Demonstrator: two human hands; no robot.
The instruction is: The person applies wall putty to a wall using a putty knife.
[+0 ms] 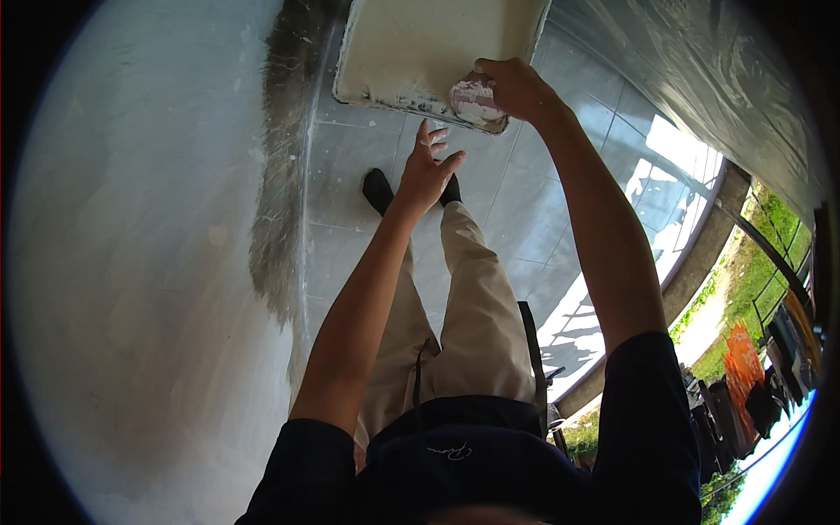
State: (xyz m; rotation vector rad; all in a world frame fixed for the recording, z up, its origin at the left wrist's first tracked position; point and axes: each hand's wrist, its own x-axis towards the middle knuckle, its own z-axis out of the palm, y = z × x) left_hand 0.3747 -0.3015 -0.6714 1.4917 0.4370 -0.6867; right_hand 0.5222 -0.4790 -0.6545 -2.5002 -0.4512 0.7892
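Shirt [647,420], dark navy w/ short sleeves, is filling the near bottom edge; 2 bare forearms are coming up out of it. Trousers [472,324], beige, 1 pair, are showing below, w/ 2 black shoes [378,189] standing on the grey tiled floor [350,166].

Left hand [429,171] is hanging in mid air over the shoes, fingers spread and loose, palm side down, holding nothing, w/ white smears on the fingertips. It's sitting just below the tray's near edge, not touching it.

Right hand [516,87] is reaching farther out, fingers curled and pressed around 1 paint-caked sponge/pad [475,101], whitish-pink, gripping it from the right. Pad is resting against the near right corner of the tray.

Paint tray [420,44], 1, rectangular, off-white, is lying on the floor at top centre; inside it is coated w/ cream-white paint, rim crusted w/ dried drips. Can't tell how deep the paint is.

Wall [131,262], pale grey-white, is taking up the whole left side, w/ a dark unpainted streak [280,175] running along its base by the floor.

Far right: sunlit patch on the tiles, low kerb [700,254], green grass [744,271], 1 orange object [744,359] among dark gear, too small to ID.
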